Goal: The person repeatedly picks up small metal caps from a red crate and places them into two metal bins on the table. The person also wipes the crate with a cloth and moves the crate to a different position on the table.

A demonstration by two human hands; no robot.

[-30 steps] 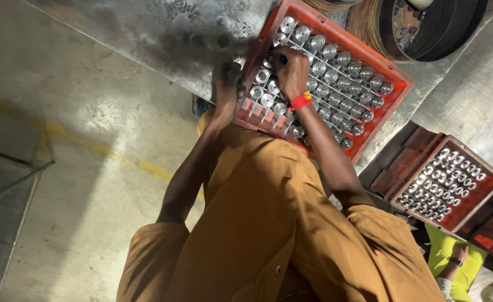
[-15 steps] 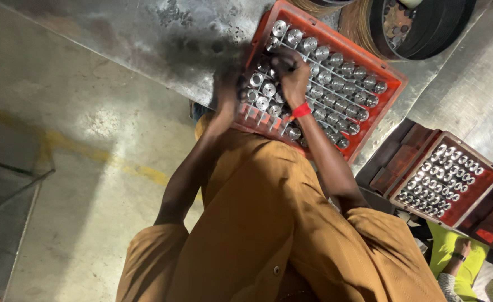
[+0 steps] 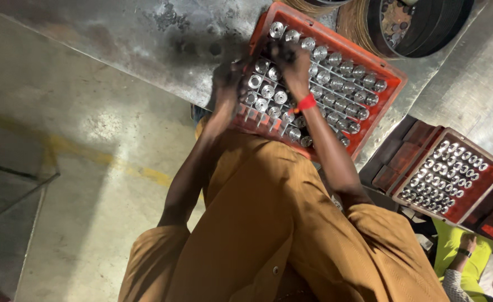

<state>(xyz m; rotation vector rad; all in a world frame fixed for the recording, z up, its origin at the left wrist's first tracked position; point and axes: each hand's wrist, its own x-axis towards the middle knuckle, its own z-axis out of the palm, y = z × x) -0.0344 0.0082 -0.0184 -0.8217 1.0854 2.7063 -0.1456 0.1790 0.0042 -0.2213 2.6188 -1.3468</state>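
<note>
Over red plastic crate [image 3: 394, 86], hands [image 3: 260, 72], shiny metal cylinders [image 3: 344, 70]

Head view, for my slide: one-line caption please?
Both hands, left and right, over shiny metal parts in a red tray.

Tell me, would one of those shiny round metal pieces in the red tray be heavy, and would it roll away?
Probably heavy for its size: each metal piece looks like solid, polished steel. Likely slippery too, since the surfaces gleam. Lying on its side it might roll, being round, but standing in the red tray its dividers seem to keep it put. The right hand reaches among them.
</note>
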